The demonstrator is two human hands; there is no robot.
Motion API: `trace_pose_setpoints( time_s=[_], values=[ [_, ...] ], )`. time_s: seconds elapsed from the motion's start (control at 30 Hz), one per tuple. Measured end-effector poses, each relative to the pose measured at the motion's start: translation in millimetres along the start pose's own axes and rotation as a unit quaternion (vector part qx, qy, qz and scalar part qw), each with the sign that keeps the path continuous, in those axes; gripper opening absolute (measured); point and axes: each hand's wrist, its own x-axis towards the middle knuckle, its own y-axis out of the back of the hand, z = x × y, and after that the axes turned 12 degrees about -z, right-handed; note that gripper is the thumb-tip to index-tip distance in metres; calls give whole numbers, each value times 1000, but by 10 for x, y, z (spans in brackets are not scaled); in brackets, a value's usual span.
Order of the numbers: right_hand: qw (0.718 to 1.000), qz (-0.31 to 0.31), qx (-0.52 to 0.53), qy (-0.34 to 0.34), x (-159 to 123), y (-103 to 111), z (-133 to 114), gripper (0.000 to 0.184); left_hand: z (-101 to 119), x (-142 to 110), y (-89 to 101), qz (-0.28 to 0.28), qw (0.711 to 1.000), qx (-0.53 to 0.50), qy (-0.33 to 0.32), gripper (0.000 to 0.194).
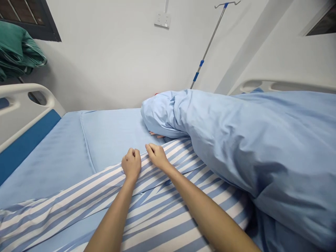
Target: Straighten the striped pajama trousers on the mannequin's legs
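Observation:
Both hands hold the upper edge of a blue-and-white striped cloth (162,206) spread over the bed, its near part running out of view at the bottom. My left hand (131,163) is closed in a fist on that edge. Close to its right, my right hand (157,156) is also closed on the edge, thumb side uppermost. Beyond them lies the light blue bed sheet (112,133). A thick, bunched light blue quilt (225,136) covers the right side, overlapping the striped cloth. Some fingertips (156,135) show from under the quilt's left end; whose they are is hidden.
A white bed-end board (31,91) with a blue panel stands at the left, another white board (286,85) at the right. Behind the bed rises a metal drip stand (210,43). Folded green cloth (21,49) is at the upper left. A socket plate (162,20) is on the wall.

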Motion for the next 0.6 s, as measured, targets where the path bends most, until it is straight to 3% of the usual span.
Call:
trace_pose_setpoints(
  time_s=[0.17, 0.27, 0.37, 0.43, 0.5, 0.6],
  values=[
    [996, 13, 73, -45, -3, 2, 159, 42, 178, 55, 99, -69, 996, 45, -16, 23],
    [990, 20, 125, -56, 61, 11, 174, 42, 448, 94, 146, -79, 992, -67, -69, 29],
    [979, 28, 191, -60, 115, 28, 206, 40, 638, 99, 54, -56, 970, -218, -90, 33],
    [974, 34, 213, -74, 128, 41, 219, 39, 650, 83, -60, -41, 973, -217, -70, 32],
    [981, 49, 168, -86, 115, 66, 197, 38, 593, 60, -166, -32, 986, -152, -54, 31],
    [997, 54, -30, -38, 55, 130, 114, 36, 486, 31, -247, -40, 994, -85, -60, 32]
  ],
)
